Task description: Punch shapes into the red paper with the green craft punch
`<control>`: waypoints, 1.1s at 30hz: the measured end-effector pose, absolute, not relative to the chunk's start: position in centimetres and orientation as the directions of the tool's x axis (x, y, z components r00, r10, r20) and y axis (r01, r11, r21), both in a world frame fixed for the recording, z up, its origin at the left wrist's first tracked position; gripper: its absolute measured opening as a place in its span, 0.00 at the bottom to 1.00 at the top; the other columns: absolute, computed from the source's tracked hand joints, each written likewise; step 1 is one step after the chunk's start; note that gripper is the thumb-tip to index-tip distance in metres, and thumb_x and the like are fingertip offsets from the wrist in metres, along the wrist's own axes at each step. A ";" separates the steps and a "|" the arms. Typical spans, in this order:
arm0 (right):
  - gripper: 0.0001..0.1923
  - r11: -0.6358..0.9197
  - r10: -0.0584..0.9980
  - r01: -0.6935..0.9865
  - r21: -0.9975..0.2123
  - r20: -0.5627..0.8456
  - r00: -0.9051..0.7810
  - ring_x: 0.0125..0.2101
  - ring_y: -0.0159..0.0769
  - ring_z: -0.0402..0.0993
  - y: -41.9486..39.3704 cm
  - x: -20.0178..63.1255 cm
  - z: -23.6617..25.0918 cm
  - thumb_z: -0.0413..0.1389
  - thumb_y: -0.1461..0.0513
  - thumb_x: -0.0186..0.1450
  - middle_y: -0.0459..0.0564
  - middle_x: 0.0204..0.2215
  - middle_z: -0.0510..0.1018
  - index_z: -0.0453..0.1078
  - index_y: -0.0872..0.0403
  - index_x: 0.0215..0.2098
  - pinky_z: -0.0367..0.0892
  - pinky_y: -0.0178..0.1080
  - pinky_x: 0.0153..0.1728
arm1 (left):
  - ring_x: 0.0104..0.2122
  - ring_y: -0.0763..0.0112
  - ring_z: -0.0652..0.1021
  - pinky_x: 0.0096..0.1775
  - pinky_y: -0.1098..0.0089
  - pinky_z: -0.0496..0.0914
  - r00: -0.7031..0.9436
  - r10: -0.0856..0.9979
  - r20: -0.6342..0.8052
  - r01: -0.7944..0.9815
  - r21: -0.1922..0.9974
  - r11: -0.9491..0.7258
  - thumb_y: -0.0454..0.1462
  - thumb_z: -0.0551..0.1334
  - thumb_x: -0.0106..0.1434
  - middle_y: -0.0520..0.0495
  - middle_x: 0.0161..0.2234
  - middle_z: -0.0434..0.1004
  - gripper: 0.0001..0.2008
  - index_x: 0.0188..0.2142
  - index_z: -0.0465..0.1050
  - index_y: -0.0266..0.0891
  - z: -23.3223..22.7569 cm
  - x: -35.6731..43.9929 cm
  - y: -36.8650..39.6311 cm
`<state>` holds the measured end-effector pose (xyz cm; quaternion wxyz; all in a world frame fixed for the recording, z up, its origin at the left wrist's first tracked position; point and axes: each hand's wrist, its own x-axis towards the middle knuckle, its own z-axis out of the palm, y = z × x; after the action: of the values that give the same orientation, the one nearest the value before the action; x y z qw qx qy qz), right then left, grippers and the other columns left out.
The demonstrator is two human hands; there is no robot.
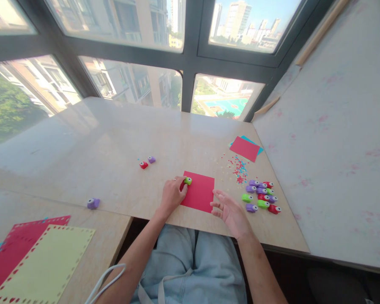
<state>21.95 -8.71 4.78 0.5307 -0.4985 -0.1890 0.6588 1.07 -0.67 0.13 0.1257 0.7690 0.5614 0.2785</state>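
While gripped, green punch [187, 180] on red paper [198, 192].

Left hand [172, 195] curled, fingertips pinching — right hand [231, 211] open, fingers spread, palm up

Two bare forearms, no sleeves in view. Thin ring on a finger of the left hand [172, 195]; nothing on the right hand [230, 211], no watch or band at either wrist. Below the hands, light blue denim trousers [192, 266], faded, with a seam down the middle. Pale grey strap or drawstring across the lap, looping out to the left below the left forearm.
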 end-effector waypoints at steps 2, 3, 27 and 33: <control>0.18 -0.354 0.889 -0.511 -0.783 -0.451 0.076 0.33 0.35 0.77 -8.9 22.1 4.9 0.65 0.58 0.55 0.53 0.55 0.72 0.74 0.53 0.43 0.75 0.34 0.26 | 0.36 0.62 0.78 0.41 0.63 0.69 0.217 0.930 0.298 0.791 0.504 -0.346 0.35 0.58 0.64 0.44 0.39 0.80 0.13 0.48 0.71 0.38 0.1 1.1 -0.6; 0.18 -0.355 0.890 -0.516 -0.780 -0.451 0.070 0.34 0.35 0.77 -8.9 22.1 4.9 0.66 0.58 0.55 0.52 0.54 0.73 0.75 0.52 0.43 0.75 0.35 0.26 | 0.35 0.62 0.78 0.41 0.63 0.69 0.217 0.927 0.304 0.790 0.504 -0.350 0.35 0.58 0.64 0.44 0.39 0.80 0.13 0.48 0.71 0.38 0.0 1.0 -0.6; 0.08 -0.448 0.878 -0.686 -0.573 -0.428 -0.216 0.23 0.27 0.75 -4.5 18.4 2.6 0.62 0.62 0.59 0.52 0.44 0.80 0.73 0.55 0.38 0.76 0.35 0.35 | 0.40 0.60 0.79 0.43 0.62 0.69 0.193 0.927 0.323 0.737 0.576 -0.354 0.37 0.61 0.63 0.43 0.43 0.79 0.14 0.48 0.71 0.39 0.2 1.0 -0.7; 0.12 -0.460 0.885 -0.652 -0.603 -0.370 -0.282 0.19 0.23 0.69 -3.6 17.7 2.5 0.64 0.60 0.57 0.45 0.32 0.80 0.73 0.55 0.39 0.73 0.30 0.26 | 0.40 0.61 0.79 0.44 0.62 0.69 0.179 0.935 0.306 0.736 0.589 -0.334 0.36 0.61 0.64 0.43 0.43 0.79 0.13 0.49 0.71 0.39 0.0 0.9 -0.5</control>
<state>17.65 -3.56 2.47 0.4910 -0.3432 -0.1700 0.7824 0.93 -0.52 0.02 0.1558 0.7519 0.5556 0.3189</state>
